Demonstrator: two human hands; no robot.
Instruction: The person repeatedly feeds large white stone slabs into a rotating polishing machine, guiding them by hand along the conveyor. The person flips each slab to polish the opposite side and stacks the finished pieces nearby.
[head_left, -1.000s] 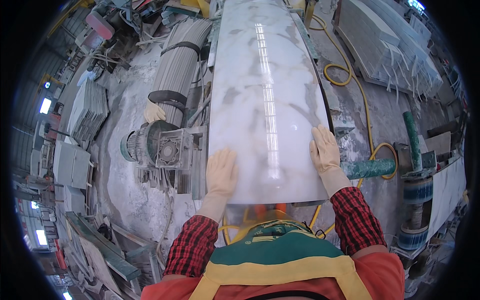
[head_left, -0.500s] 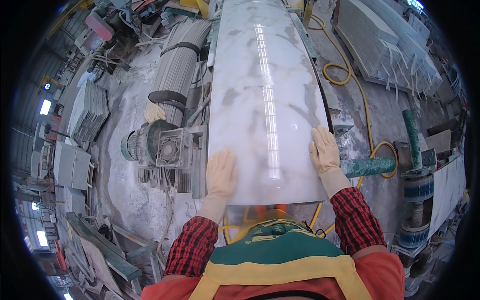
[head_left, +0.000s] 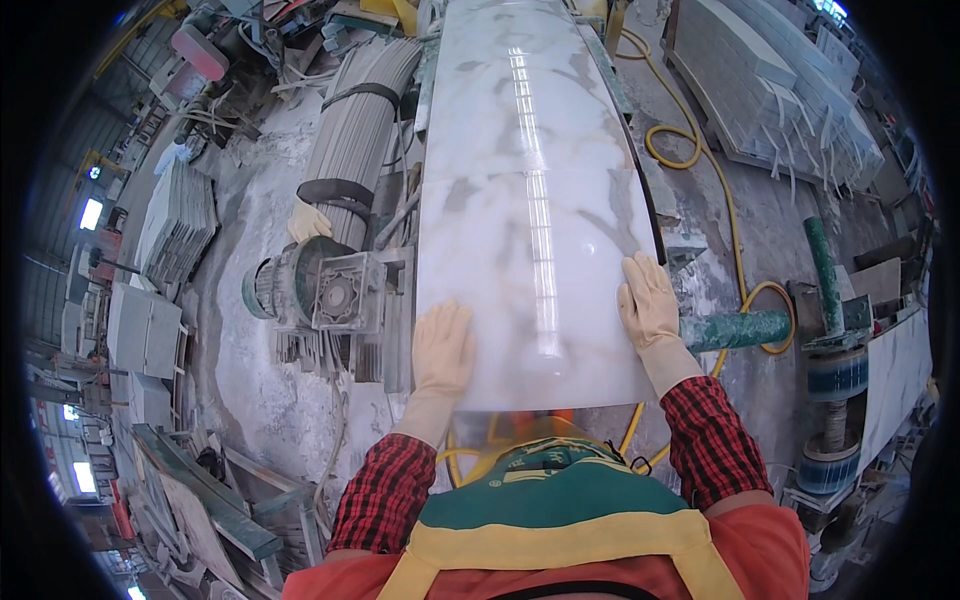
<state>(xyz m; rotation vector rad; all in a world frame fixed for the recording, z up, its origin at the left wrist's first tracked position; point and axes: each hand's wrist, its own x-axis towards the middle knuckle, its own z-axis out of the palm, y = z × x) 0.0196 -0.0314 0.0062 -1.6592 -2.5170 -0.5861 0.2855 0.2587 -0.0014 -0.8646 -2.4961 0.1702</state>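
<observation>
A polished white stone slab [head_left: 500, 290] with grey and brownish veins lies before me. Its near edge is just in front of my apron [head_left: 560, 495], and a thin seam divides it from another white slab [head_left: 490, 95] beyond. Cream gloves cover both hands. My left hand [head_left: 443, 350] rests along the near slab's left edge, its fingers stretched forward. On the opposite edge lies my right hand [head_left: 650, 310], fingers extended and thumb toward the slab's face. Neither hand shows a tool. The slab's underside is hidden.
Left of the slab stand a motor with gearbox [head_left: 315, 285], a loose cream glove [head_left: 308, 222] and a strapped bundle of pale strips [head_left: 362, 125]. To the right are a green roller [head_left: 740, 332], a yellow hose [head_left: 735, 225] and stacked stone slabs [head_left: 760, 80].
</observation>
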